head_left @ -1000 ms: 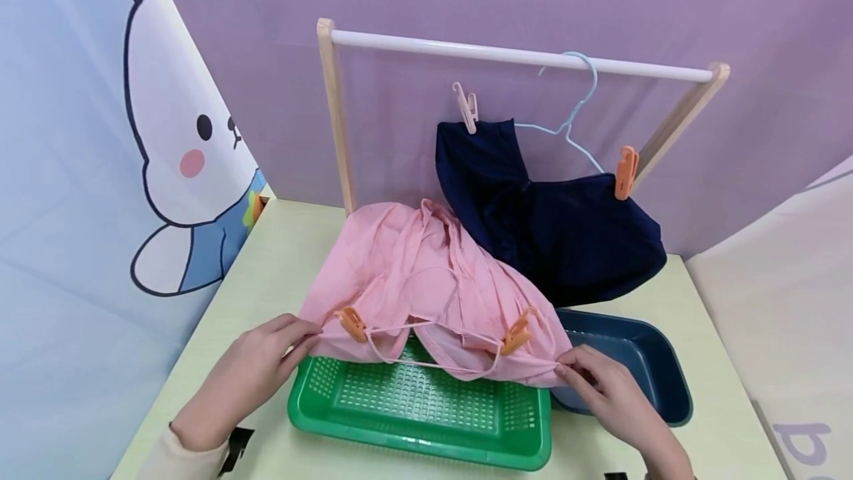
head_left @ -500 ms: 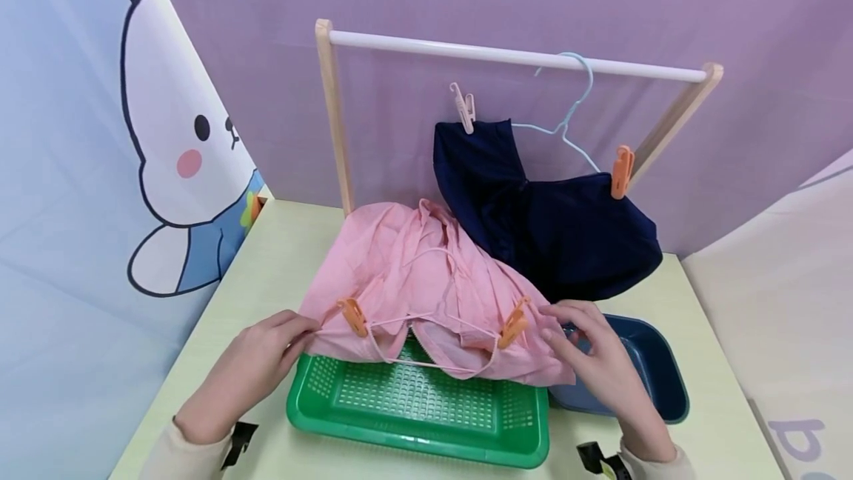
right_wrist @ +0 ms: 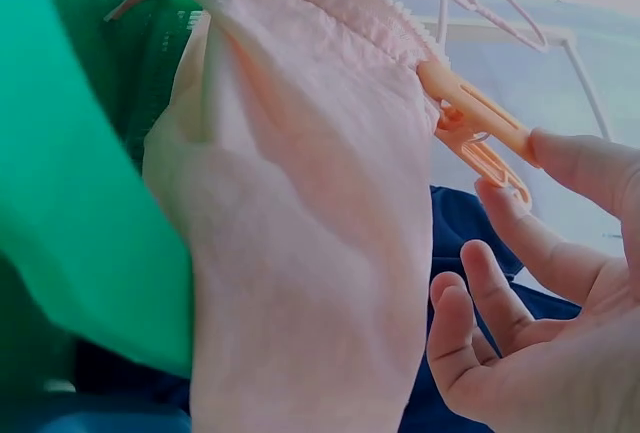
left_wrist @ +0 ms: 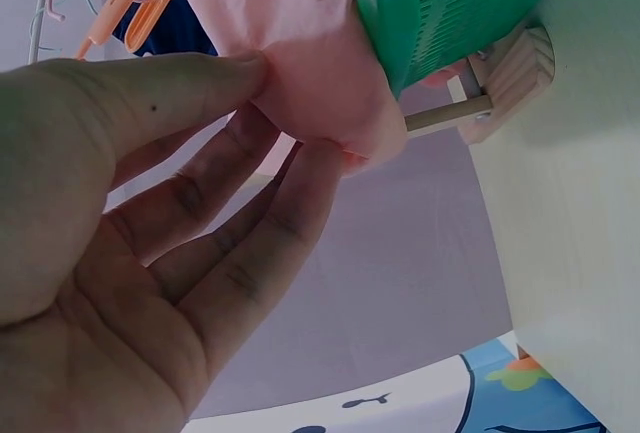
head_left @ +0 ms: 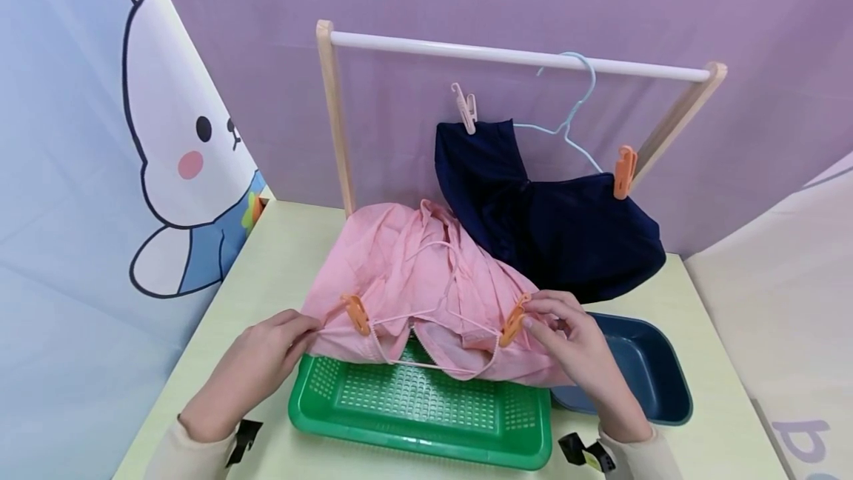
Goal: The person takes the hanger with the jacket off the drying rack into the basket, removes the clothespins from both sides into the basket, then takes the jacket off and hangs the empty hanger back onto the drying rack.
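A pink zip-up garment [head_left: 393, 258] lies spread above a green perforated basket [head_left: 413, 444], covering its back part. A thin pink hanger [head_left: 426, 367] lies on the garment, with an orange clothespin [head_left: 358, 315] near its left end and another orange clothespin [head_left: 512, 324] near its right end. My left hand [head_left: 256, 354] pinches the garment's left edge; thumb and fingers meet on the cloth [left_wrist: 310, 83] in the left wrist view. With thumb and index finger, my right hand [head_left: 583, 343] pinches the handles of the right clothespin [right_wrist: 480, 128], whose nose grips the cloth.
Behind stands a rack with a white rod [head_left: 453, 48] and wooden posts. From it a light blue hanger [head_left: 578, 98] carries a navy garment [head_left: 566, 235], with a pale pink clothespin [head_left: 465, 110] and an orange one [head_left: 624, 172]. A dark blue basin [head_left: 666, 384] stands right of the basket.
My right hand has let go of the garment's right edge and moved left and up to the right clothespin, which it now pinches. My left hand keeps its hold on the left edge.
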{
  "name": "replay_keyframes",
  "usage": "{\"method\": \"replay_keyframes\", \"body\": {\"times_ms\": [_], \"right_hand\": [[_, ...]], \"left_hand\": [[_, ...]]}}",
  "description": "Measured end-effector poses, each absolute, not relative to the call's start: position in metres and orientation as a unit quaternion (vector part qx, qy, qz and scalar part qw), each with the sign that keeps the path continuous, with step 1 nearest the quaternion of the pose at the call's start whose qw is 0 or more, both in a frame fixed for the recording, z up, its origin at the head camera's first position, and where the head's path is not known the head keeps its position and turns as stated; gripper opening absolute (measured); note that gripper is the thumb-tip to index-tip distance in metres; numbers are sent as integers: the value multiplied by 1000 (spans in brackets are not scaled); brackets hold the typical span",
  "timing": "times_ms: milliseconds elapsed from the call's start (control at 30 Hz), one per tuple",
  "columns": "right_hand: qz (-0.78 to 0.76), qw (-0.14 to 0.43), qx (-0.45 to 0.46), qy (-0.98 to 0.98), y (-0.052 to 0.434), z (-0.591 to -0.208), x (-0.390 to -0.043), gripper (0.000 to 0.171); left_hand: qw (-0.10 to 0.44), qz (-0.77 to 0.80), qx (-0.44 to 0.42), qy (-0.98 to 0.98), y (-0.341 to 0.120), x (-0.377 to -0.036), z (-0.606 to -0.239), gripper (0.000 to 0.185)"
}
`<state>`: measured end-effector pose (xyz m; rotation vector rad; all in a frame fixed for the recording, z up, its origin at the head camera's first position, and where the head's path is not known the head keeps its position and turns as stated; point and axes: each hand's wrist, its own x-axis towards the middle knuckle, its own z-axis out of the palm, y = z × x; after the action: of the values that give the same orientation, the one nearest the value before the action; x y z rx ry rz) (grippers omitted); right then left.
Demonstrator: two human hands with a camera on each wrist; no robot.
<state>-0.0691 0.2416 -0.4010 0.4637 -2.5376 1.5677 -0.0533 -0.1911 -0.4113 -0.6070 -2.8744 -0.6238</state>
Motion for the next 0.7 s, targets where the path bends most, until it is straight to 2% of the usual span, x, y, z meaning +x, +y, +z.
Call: {"method": "replay_keyframes", "body": {"times_ms": [333,700], "right_hand": [[541,71,161,-822,240,-404,-70,17],[525,109,144,-832,249,-391,-68,22]], "left_hand": [[65,-208,-199,-956,-191,-54,-412,17],[59,-202,-201,-957,-191,-55,-411,17]]}}
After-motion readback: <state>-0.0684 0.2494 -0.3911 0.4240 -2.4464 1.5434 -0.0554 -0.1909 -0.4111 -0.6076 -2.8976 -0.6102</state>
